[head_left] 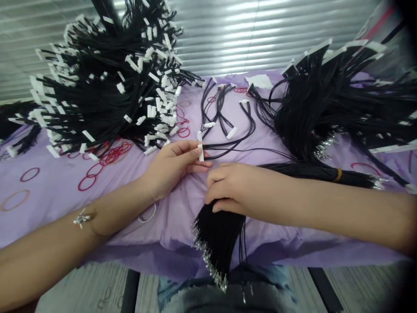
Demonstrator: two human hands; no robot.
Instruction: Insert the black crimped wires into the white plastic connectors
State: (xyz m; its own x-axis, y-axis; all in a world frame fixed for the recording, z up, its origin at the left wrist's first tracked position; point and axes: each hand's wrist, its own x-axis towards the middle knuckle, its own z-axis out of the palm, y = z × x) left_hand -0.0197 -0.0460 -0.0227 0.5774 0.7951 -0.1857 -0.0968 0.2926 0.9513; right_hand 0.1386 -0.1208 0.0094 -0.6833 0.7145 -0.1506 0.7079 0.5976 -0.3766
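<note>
My left hand (172, 167) pinches small white connectors (200, 148) between thumb and fingers, and their thin black wires (228, 144) run off to the right across the cloth. My right hand (228, 189) closes around a thick bundle of black wires (218, 234), which fans out towards me and ends in bare metal terminals (208, 265). The two hands are close together but apart. Part of the bundle is hidden under my right hand.
A large heap of black wires with white connectors (107, 87) lies on the purple cloth (65, 204) at the left, and another (325, 104) at the right. A bundle tied with an orange band (338, 174) lies beyond my right arm. Red rubber bands (112, 154) are scattered about.
</note>
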